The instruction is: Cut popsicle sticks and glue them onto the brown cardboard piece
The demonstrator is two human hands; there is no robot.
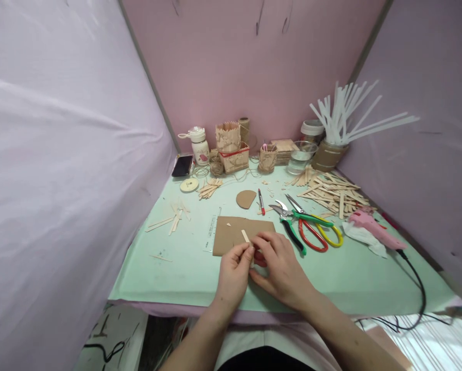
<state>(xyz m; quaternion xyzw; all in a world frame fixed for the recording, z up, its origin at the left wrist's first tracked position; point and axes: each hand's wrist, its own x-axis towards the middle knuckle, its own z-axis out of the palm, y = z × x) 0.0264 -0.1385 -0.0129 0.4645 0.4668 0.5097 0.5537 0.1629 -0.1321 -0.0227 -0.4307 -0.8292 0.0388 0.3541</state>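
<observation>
A pale wooden craft stick [245,236] points up and away between my hands, over the near edge of a brown cardboard sheet [225,237]. My left hand [234,270] pinches it between thumb and fingers. From the other side, my right hand [279,263] curls its fingers around the lower part of the stick, which is partly hidden. Beyond the sheet are a rounded cardboard piece [246,199] and a red-capped pen [261,201]. Pruning shears [290,226] and scissors [311,236] lie to the right of my right hand.
A pink glue gun [375,229] rests on white tissue at right, its cord over the table edge. Behind it spreads a pile of craft sticks [331,193]. At the back stand a glass bowl of water [301,158], stick-covered containers [234,158] and a white bottle [200,147].
</observation>
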